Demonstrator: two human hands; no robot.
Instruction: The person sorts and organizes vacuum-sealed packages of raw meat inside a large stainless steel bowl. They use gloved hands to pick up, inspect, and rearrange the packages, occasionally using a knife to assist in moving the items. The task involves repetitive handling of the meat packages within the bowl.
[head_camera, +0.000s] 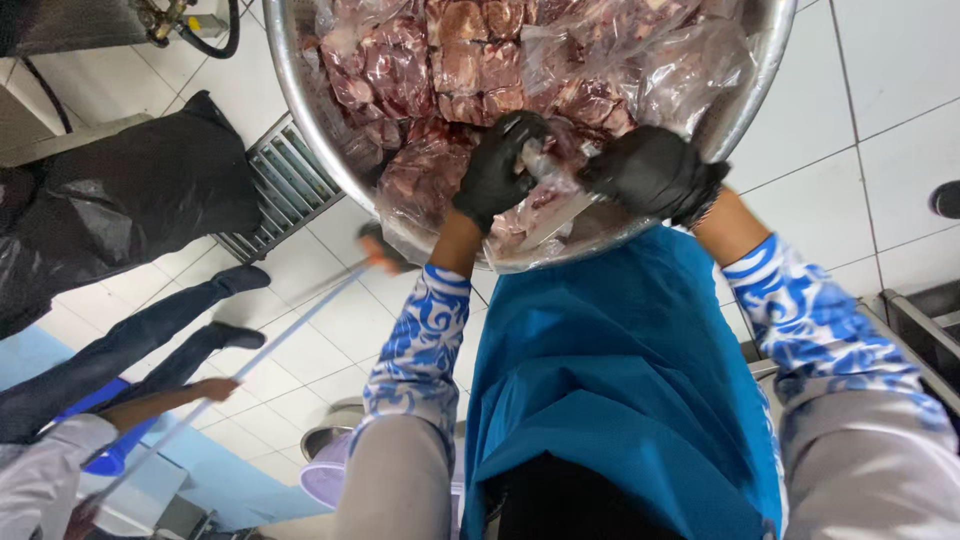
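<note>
Status: large round stainless-steel bowl (285, 75) sits at the top of the view, piled with clear plastic bags of red raw meat chunks (440, 60). It's in front of the blue apron (620, 380), over the white tiled floor (900, 90).

Left hand (492, 172), black glove: fingers curled tight around a bunched bit of plastic and meat at the near rim of the bowl.
Right hand (652, 170), black glove: closed in a fist, fingers pressed together. A pale flat strip (555, 218) runs from under it toward the left hand. Could be a blade, can't confirm.

Progress, my read: early. Every bag I can see looks wrapped and full. Only the one at the near rim is being worked. No loose meat or discarded wrap visible outside the bowl. The rest of the pile looks untouched.

Counts:
- bowl: 1
- gloved hands: 2
- meat bags: at least five. They overlap and the top is cropped, so no exact number.
- pale strip: 1
- black plastic sack (130, 200) on the floor at left: 1
- metal floor grate (285, 190) next to it: 1
- other person (120, 370) at lower left, dark trousers, holding a long thin pole (260, 350): 1, well apart from the bowl
- lilac tub (328, 482) near the bottom edge: 1
</note>
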